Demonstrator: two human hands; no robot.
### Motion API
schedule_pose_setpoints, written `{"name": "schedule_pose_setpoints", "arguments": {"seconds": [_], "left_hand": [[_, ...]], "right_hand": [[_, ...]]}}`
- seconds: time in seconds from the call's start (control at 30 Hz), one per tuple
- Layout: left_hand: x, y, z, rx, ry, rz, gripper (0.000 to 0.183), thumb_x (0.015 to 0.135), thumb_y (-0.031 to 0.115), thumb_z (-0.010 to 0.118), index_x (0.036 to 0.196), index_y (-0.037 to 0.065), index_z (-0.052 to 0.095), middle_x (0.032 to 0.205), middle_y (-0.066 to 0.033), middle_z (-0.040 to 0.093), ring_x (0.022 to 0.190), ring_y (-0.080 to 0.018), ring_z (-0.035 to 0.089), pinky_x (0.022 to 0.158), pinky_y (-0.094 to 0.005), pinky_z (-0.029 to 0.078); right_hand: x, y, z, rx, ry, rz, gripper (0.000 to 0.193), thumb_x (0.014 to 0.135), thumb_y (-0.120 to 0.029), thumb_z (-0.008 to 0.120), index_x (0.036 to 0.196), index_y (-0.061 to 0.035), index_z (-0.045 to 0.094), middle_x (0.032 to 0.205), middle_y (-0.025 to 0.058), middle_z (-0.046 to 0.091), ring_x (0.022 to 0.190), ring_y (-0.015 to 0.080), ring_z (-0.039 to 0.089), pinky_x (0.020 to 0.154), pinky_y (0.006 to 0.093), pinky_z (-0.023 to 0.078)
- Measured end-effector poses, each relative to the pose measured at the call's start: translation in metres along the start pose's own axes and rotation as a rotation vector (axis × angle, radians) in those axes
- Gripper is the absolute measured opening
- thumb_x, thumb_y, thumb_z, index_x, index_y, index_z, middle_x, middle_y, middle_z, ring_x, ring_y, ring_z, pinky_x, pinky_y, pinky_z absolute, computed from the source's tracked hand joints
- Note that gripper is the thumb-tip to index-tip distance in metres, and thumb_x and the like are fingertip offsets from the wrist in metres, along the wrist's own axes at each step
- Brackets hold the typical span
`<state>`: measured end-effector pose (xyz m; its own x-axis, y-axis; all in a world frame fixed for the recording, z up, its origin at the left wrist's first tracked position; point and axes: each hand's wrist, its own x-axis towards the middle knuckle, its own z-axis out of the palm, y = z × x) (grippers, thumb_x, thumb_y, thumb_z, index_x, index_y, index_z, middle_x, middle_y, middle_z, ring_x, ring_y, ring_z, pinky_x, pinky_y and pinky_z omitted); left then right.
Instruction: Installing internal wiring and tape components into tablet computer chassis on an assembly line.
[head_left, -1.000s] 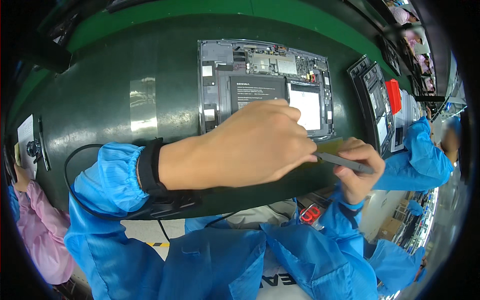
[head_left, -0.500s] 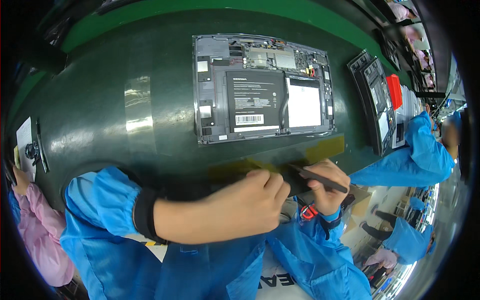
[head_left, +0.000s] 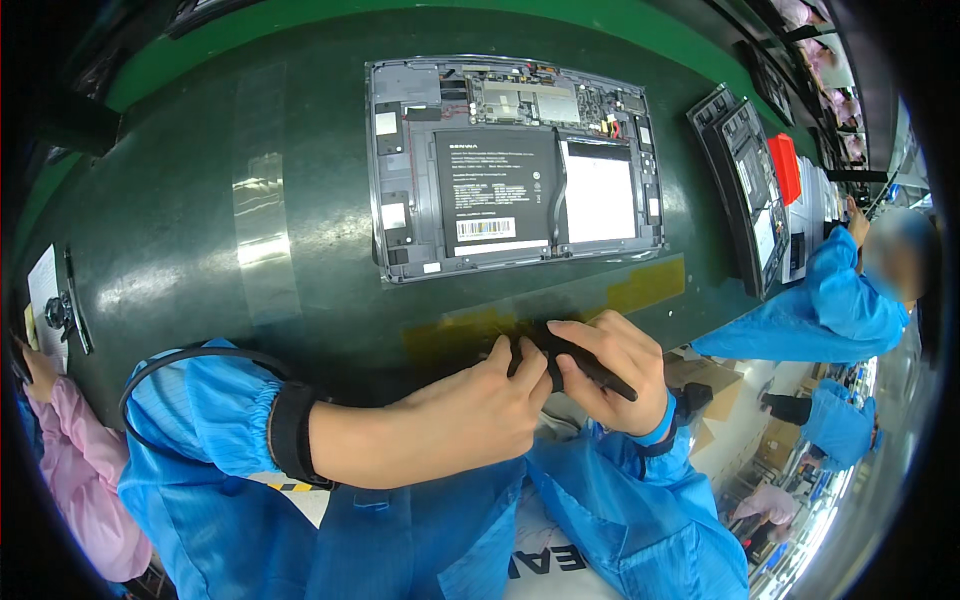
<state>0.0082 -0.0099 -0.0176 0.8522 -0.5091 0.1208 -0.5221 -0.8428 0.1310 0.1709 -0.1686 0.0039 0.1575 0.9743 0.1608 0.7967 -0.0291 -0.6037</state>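
Observation:
My right hand [head_left: 620, 375] is closed around a slim black tool [head_left: 600, 375], shaped like tweezers, which slants toward my left fingers. Beside it, my left hand [head_left: 500, 395] has its fingers curled together at the table's near edge. Something small and dark lies at those fingertips, too hidden to name. Beyond both hands lies an opened laptop or tablet base [head_left: 420, 270], its circuit board [head_left: 535, 100] along the far side. A black battery [head_left: 495, 190] and a white-faced block [head_left: 598, 195] sit side by side in it. Neither hand touches the base.
Amber tape [head_left: 645, 284] runs along the near table edge. Clear tape [head_left: 262, 200] crosses the green table [head_left: 330, 170] at left. More device housings [head_left: 750, 200] lean at right by a red bin [head_left: 785, 168]. A co-worker's blue sleeve [head_left: 800, 320] reaches in; a pink sleeve [head_left: 85, 430] is at far left.
My right hand has moved left, close against my left fingers, and the black tool has come with it. The whole view has shifted slightly.

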Motion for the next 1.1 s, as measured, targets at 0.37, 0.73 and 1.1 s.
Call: {"name": "schedule_pose_setpoints", "arguments": {"seconds": [0.37,0.73,1.1], "left_hand": [[-0.001,-0.004,0.003,-0.027,0.008,-0.004,0.036,0.080,0.018,0.068,0.101,-0.009,0.078,0.115,-0.0191,0.071,0.116,-0.0364,0.064,0.097,-0.0411,0.056],[-0.004,-0.115,-0.022,0.104,0.386,0.038,0.035,0.082,0.030,0.072,0.111,0.009,0.070,0.096,-0.0033,0.056,0.087,-0.0190,0.053,0.072,-0.0326,0.043],[-0.005,-0.124,-0.014,-0.018,0.287,-0.087,0.056,0.086,0.041,0.076,0.134,0.013,0.069,0.115,-0.0083,0.058,0.098,-0.0246,0.053,0.088,-0.0380,0.043]], "right_hand": [[-0.012,0.009,0.003,0.186,0.267,0.061,0.025,0.076,0.009,0.078,0.100,0.0032,0.073,0.084,0.0148,0.073,0.070,0.0246,0.070,0.064,0.0324,0.054],[0.016,0.056,-0.014,0.476,0.719,0.213,0.020,0.087,0.002,0.081,0.104,0.0044,0.071,0.095,0.0112,0.072,0.085,0.0160,0.065,0.081,0.0283,0.050],[0.027,0.063,-0.001,0.406,0.615,0.302,0.020,0.084,-0.003,0.086,0.101,0.0011,0.078,0.095,0.0093,0.075,0.090,0.0169,0.067,0.083,0.0293,0.051]]}}
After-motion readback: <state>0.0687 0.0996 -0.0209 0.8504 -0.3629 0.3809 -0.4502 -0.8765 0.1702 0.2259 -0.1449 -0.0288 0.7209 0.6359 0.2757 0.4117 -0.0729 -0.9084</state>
